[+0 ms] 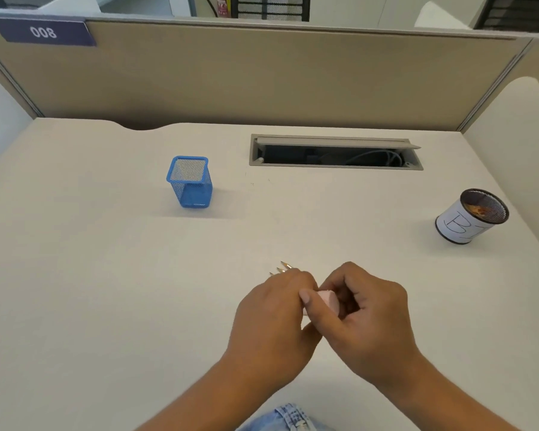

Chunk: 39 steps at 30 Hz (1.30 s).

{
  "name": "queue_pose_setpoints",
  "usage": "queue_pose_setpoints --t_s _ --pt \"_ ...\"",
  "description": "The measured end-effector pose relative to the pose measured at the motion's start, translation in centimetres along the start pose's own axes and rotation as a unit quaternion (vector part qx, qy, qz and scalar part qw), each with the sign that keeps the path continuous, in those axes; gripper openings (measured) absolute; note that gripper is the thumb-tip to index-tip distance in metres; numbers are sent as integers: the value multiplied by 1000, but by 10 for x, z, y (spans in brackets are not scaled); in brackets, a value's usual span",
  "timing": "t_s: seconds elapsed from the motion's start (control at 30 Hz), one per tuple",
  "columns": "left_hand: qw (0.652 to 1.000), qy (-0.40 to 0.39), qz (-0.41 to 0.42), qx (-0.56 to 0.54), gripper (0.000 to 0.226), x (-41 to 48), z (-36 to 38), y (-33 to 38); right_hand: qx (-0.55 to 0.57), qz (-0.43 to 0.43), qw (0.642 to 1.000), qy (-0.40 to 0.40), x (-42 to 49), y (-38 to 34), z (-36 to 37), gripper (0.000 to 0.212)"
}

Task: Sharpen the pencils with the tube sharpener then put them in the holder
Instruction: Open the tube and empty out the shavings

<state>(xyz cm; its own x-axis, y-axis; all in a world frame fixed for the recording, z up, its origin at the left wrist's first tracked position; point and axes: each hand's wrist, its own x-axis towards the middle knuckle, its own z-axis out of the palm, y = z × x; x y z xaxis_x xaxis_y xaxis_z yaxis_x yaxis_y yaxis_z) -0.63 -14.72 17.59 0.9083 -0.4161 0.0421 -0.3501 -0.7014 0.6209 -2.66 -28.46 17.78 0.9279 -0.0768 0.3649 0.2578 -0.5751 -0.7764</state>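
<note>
My two hands meet over the near middle of the desk. A pink tube sharpener (328,299) lies between them: my right hand (364,318) is wrapped around it and my left thumb presses on its top. My left hand (273,321) is closed, and the sharpened tips of several pencils (281,269) stick out past its knuckles, pointing away to the left. The pencils' shafts are hidden under the hand. A blue square mesh holder (191,181) stands upright at the far left, apart from both hands.
A round black mesh cup (470,216) wrapped in white paper with handwriting stands at the right, with shavings inside. An open cable slot (335,153) is cut into the desk at the back. Beige partition walls enclose the desk.
</note>
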Motion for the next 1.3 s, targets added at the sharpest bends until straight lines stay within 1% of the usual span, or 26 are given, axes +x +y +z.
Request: queue_pose_setpoints --t_s 0.1,0.2,0.27,0.33,0.43,0.53,0.6,0.7,0.73,0.77,0.8,0.87,0.9,0.93,1.03,1.07,1.13,1.17,1.23,1.3 --pt "999 5 -34 -7 36 4 14 5 -24 -41 999 7 -4 4 -2 37" --pt "997 25 -38 -66 43 4 25 11 -49 -77 996 11 -4 7 -7 40" --pt "992 35 -33 -116 37 4 28 14 -64 -100 993 9 -2 8 -9 42" --pt "990 36 -27 -135 29 4 28 15 -72 -125 990 6 0 9 -11 42" --pt "993 31 -30 -110 19 3 25 15 -98 -141 985 -16 5 8 -12 36" --pt "994 25 -56 -90 20 2 21 12 -146 -117 981 -53 10 3 -11 30" --pt "992 -3 -51 -119 21 2 17 7 -170 -152 971 -79 14 3 -12 31" --pt "983 -104 -17 -150 24 2 11 2 -182 -244 941 -148 23 7 -17 33" --pt "984 -111 -8 -139 22 1 10 0 -196 -256 932 -163 26 8 -18 33" --pt "989 -96 -4 -114 20 1 9 -1 -216 -258 926 -170 27 7 -17 32" --pt "995 -58 -7 -77 19 0 9 -2 -236 -251 923 -169 27 5 -16 30" --pt "999 40 -30 -13 26 -4 10 -4 -263 -225 926 -148 25 0 -10 28" --pt "996 75 -40 -11 32 -6 11 -4 -268 -210 931 -134 23 -3 -7 29" --pt "994 93 -47 -30 38 -9 12 -6 -267 -199 935 -123 21 -7 -4 29" --pt "989 95 -41 -103 38 -12 10 -10 -243 -191 944 -114 15 -15 3 31" --pt "989 88 -28 -115 37 -13 8 -14 -234 -196 945 -117 14 -17 6 33" --pt "993 44 -8 -106 36 -14 2 -19 -224 -211 944 -123 11 -17 12 37" --pt "996 12 -1 -85 37 -15 -1 -20 -221 -217 942 -127 10 -18 14 38" --pt "998 -52 10 -33 29 -16 -9 -23 -222 -224 939 -137 9 -20 20 38" --pt "996 -90 18 -8 22 -17 -15 -24 -233 -222 936 -143 9 -24 24 37"
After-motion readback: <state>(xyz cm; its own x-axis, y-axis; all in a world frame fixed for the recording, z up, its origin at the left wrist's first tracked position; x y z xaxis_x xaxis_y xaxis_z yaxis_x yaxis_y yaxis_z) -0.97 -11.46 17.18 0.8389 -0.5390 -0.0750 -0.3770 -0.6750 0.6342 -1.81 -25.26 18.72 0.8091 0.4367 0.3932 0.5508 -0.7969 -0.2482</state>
